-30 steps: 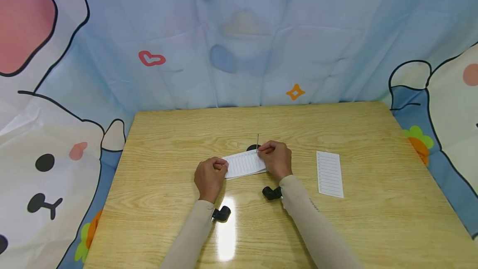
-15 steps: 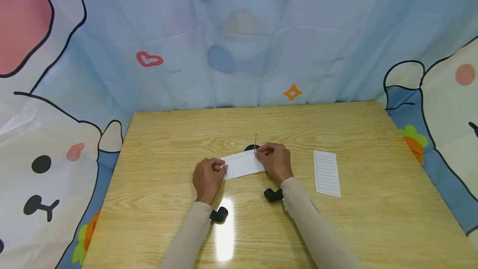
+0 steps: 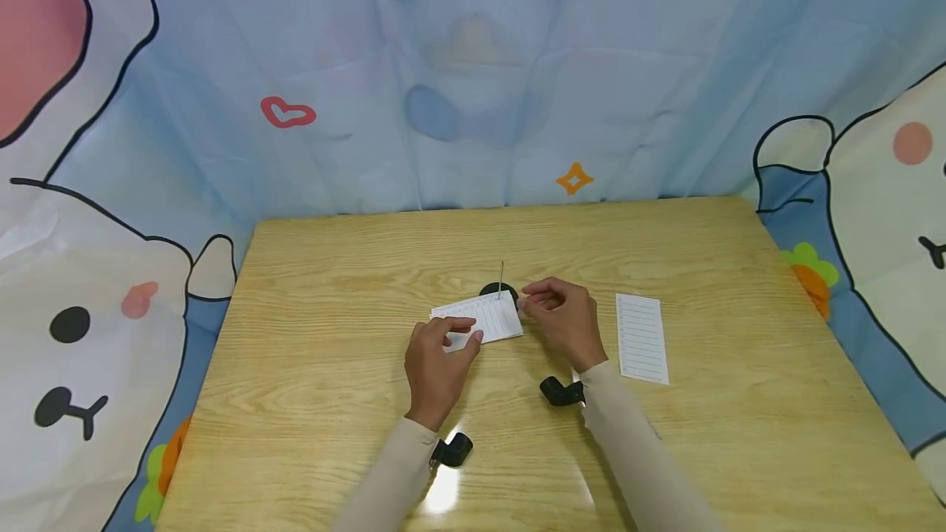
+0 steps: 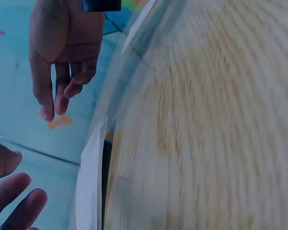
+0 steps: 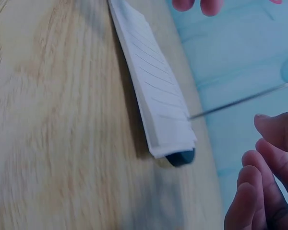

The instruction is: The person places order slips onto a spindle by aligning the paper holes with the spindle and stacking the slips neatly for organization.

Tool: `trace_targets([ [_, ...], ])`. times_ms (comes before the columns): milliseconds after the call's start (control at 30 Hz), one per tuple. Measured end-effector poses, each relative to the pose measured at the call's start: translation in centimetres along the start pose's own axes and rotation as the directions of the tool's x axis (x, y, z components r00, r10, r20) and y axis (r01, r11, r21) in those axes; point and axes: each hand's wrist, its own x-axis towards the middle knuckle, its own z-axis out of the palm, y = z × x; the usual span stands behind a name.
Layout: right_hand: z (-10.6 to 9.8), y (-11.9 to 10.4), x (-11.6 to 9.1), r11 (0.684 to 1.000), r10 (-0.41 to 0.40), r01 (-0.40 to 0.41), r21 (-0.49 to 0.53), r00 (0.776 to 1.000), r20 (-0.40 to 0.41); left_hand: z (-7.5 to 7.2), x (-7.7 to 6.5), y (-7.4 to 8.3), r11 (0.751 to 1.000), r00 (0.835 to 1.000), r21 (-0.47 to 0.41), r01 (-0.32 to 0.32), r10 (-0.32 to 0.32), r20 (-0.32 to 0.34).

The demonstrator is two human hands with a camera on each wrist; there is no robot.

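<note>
A stack of lined white paper slips (image 3: 497, 320) lies pierced near its far right corner by the thin upright metal spike (image 3: 501, 276) of a bill spike. Its round black base (image 3: 489, 289) shows behind the slips, and under their end in the right wrist view (image 5: 182, 158). Over the left part of the slips hovers my left hand (image 3: 434, 372), fingers parted; whether it touches them I cannot tell. To the right of the stack is my right hand (image 3: 567, 323), fingertips free of the paper (image 5: 159, 93) and holding nothing.
A single lined slip (image 3: 643, 339) lies on the wooden table (image 3: 332, 286) to the right of my right hand. Behind the table's far edge hangs a blue printed curtain (image 3: 473, 89). A black wrist camera (image 3: 452, 450) is on the left wrist, another (image 3: 562, 391) on the right.
My right hand has let go of the slips' right end and moved right. My left hand has released the left edge, opened and shifted right over the slips.
</note>
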Motion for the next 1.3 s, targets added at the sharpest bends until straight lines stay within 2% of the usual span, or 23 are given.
trace_targets([
  [267,-3.2,0.6,-0.5,0.999,-0.048,0.048,-0.006,0.999,-0.012,0.9,-1.2,1.2,0.997,0.999,-0.057,-0.046,0.046,0.009],
  [500,-5.5,2.1,-0.7,0.999,-0.05,0.05,-0.006,0.998,-0.025,2.0,-2.4,1.8,0.992,0.996,-0.099,-0.083,0.087,0.032],
  [633,-6.6,3.0,-0.7,0.998,-0.055,0.054,-0.034,0.998,-0.039,2.7,-3.0,2.1,0.984,0.991,-0.126,-0.127,0.132,0.034],
  [767,-7.6,4.0,-0.7,0.996,-0.056,0.052,-0.073,0.997,-0.052,3.3,-3.6,2.4,0.98,0.988,-0.152,-0.131,0.142,0.064],
  [1033,-9.7,6.0,-0.4,0.981,0.017,-0.032,-0.192,0.997,-0.08,4.2,-4.9,2.9,0.977,0.98,-0.162,-0.142,0.161,0.113],
  [1300,-11.9,7.9,0.5,0.933,0.085,-0.111,-0.343,0.992,-0.089,4.7,-5.7,3.4,0.974,0.976,-0.164,-0.155,0.176,0.126],
])
